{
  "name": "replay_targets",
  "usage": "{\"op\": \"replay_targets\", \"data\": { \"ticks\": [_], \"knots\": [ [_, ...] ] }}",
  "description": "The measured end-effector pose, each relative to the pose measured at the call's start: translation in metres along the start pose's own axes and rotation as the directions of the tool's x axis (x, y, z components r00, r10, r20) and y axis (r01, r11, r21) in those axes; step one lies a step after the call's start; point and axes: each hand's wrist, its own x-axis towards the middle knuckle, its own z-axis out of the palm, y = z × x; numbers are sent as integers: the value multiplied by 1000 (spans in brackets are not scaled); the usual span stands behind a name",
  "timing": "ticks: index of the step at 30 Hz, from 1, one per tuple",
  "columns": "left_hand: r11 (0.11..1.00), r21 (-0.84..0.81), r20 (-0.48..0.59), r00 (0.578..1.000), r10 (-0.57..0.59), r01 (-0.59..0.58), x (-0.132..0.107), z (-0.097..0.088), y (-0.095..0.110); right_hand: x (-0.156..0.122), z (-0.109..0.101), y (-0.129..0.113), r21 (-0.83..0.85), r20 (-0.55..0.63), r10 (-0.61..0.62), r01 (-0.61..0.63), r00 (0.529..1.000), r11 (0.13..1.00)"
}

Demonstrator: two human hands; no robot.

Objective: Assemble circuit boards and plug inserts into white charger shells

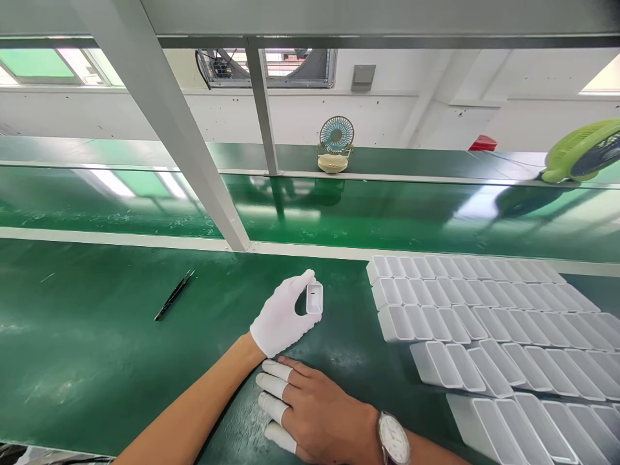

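My left hand (285, 315), in a white glove, holds a small white plastic box (314, 298) between thumb and fingers above the green tabletop (121, 361). The box's open side faces me, and a small dark slot shows inside it. Flat on the tabletop, just below the left wrist, rests my right hand (320, 407). White finger cots cover its fingertips, its fingers are stretched out, and nothing is in it. A pair of black tweezers (174, 296) lies to the left of my left hand, apart from it.
Several rows of white rectangular containers (436, 323) fill the table's right side. A pale metal post (194, 148) rises at the table's back edge. Behind it runs a green surface (363, 213); a small fan (336, 139) and a green fan (581, 152) stand on the ledge beyond.
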Motion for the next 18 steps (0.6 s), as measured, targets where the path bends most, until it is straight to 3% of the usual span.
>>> {"op": "replay_targets", "data": {
  "ticks": [18],
  "knots": [
    [1000,-2,1,1000,-3,3,0,-1,1,-1,1,0,18,42,14,-15,999,1000]
  ]
}}
